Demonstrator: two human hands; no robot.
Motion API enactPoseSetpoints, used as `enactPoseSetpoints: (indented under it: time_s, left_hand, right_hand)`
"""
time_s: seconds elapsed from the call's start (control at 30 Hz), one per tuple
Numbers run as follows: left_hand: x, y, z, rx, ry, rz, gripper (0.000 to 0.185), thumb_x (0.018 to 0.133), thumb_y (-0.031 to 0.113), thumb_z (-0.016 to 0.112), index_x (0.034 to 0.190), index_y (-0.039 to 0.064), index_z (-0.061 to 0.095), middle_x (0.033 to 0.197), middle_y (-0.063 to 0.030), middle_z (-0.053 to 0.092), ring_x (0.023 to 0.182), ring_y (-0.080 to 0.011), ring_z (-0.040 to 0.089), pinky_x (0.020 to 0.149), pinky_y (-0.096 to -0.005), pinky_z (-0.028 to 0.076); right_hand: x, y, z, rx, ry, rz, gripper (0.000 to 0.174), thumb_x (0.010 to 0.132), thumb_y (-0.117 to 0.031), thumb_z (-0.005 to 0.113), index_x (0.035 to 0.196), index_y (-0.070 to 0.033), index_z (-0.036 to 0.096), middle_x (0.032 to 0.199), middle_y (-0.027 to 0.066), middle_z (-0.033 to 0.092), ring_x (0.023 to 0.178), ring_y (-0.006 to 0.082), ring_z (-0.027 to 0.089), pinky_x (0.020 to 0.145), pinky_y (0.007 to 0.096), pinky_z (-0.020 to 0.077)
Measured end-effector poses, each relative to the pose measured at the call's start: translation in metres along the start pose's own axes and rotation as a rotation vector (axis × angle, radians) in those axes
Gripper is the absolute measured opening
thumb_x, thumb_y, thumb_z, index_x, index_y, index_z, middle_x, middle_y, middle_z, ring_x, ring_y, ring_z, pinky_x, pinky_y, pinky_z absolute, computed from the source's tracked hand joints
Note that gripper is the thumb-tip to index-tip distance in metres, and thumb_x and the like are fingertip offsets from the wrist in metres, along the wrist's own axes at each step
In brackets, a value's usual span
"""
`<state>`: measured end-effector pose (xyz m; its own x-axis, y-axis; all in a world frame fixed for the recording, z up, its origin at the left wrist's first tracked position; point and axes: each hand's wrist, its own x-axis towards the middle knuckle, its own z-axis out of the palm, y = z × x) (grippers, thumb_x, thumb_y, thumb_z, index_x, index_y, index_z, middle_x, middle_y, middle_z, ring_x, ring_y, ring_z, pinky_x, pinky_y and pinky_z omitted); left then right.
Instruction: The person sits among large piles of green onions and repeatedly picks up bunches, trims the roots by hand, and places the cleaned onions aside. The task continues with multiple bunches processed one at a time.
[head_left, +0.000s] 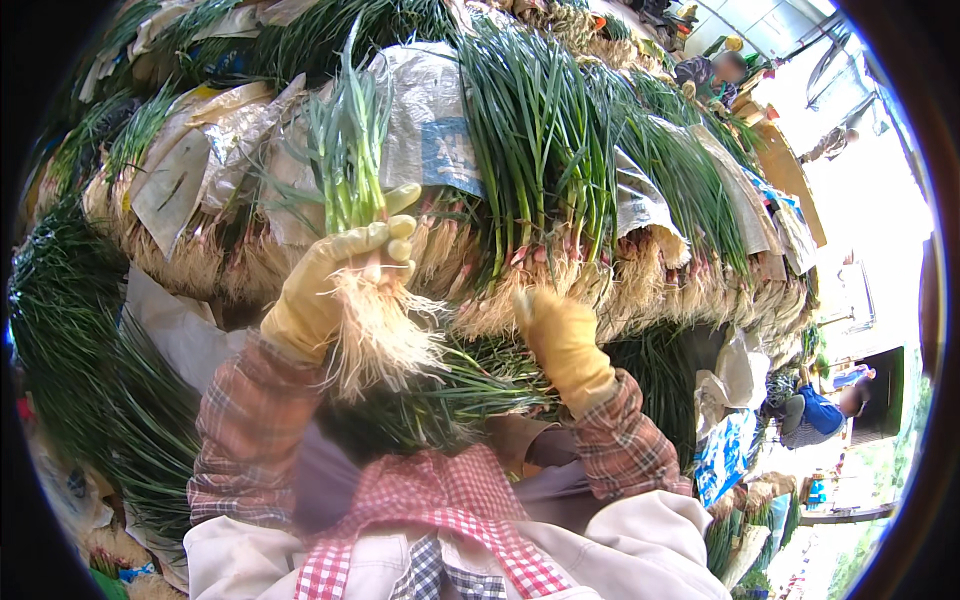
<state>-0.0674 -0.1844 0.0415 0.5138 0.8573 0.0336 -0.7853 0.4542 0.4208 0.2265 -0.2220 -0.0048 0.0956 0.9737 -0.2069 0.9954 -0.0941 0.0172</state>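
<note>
My left hand (307, 292), in a yellow rubber glove, grips a bunch of green onions (352, 157) around the lower stems. The bunch stands upright, leaves away from me. Its pale, stringy roots (382, 330) hang below the glove towards my lap. My right hand (562, 337), gloved alike and blurred, has its fingers curled near the roots of a larger pile of green onions (540, 150). Whether it touches those roots or pinches anything cannot be made out. Loose green leaves (480, 382) lie between my forearms.
A long row of onion bundles spreads before me, partly covered by a white woven sack (420, 97) and brown paper (172, 180). More onion leaves (82, 360) heap up on the left. A blue-and-white plastic bag (724, 454) lies at right. Other people (814, 412) are farther off.
</note>
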Motion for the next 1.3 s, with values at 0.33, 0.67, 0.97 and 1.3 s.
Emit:
enactPoseSetpoints:
  time_s: [0.33,0.67,0.97,1.3]
  left_hand:
    - [0.007,-0.007,-0.007,0.111,0.036,-0.059,0.048,0.09,0.008,0.055,0.135,-0.005,0.043,0.104,-0.0081,0.062,0.086,-0.0136,0.06,0.075,-0.027,0.051]
    - [-0.004,-0.047,-0.013,0.441,0.074,-0.415,0.029,0.082,0.007,0.066,0.11,-0.003,0.064,0.1,-0.0107,0.066,0.086,-0.0183,0.063,0.078,-0.0268,0.051]
    - [-0.006,-0.066,-0.026,0.35,0.088,-0.408,0.028,0.081,0.005,0.066,0.107,0.0,0.062,0.1,-0.0108,0.065,0.096,-0.0256,0.065,0.074,-0.0339,0.053]
    - [-0.003,-0.056,0.0,0.116,0.131,-0.205,0.024,0.082,0.003,0.063,0.104,0.001,0.055,0.093,-0.0063,0.061,0.085,-0.0187,0.064,0.075,-0.0339,0.053]
  right_hand:
    - [-0.024,-0.036,-0.057,0.197,0.284,0.051,0.043,0.094,-0.048,0.052,0.078,-0.008,0.057,0.068,0.0074,0.064,0.056,0.0217,0.061,0.058,0.0366,0.0498]
    - [-0.064,-0.072,0.011,0.275,0.416,-0.393,0.01,0.079,-0.019,0.068,0.079,-0.012,0.061,0.069,0.0071,0.061,0.064,0.0256,0.063,0.055,0.0365,0.0489]
    - [-0.047,-0.052,-0.011,1.446,-0.301,-0.145,0.035,0.092,-0.039,0.06,0.097,-0.004,0.06,0.076,0.0044,0.062,0.077,0.0192,0.065,0.071,0.0332,0.0539]
    - [0.007,-0.103,0.056,2.338,-0.52,0.05,0.036,0.099,-0.036,0.042,0.091,-0.003,0.054,0.072,0.0096,0.057,0.051,0.0178,0.05,0.047,0.0317,0.0467]
